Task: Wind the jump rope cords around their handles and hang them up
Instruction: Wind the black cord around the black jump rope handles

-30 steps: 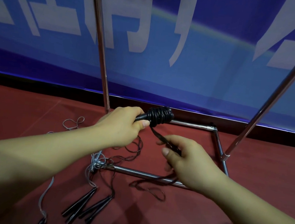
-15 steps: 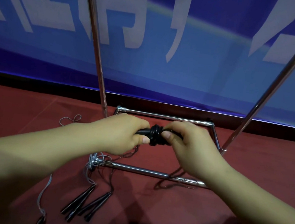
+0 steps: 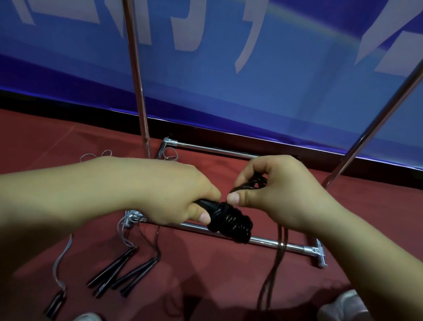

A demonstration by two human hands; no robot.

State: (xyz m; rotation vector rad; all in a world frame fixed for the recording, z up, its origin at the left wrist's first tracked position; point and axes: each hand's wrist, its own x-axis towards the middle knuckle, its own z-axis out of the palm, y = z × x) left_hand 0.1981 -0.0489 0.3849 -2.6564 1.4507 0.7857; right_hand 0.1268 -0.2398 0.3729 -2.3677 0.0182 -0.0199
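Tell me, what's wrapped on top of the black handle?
Shiny black cord coils wrap round the handle. The left hand grips its other end, covering it. The right hand pinches more cord; how much is bunched inside stays hidden.

A single head-worn wide-angle view looks forward and steeply down, close over both forearms, onto the red floor [image 3: 215, 306] and the blue banner [image 3: 265, 92] along its far edge.

Spare handles [image 3: 124, 271] left — rack base [image 3: 280, 244] behind.
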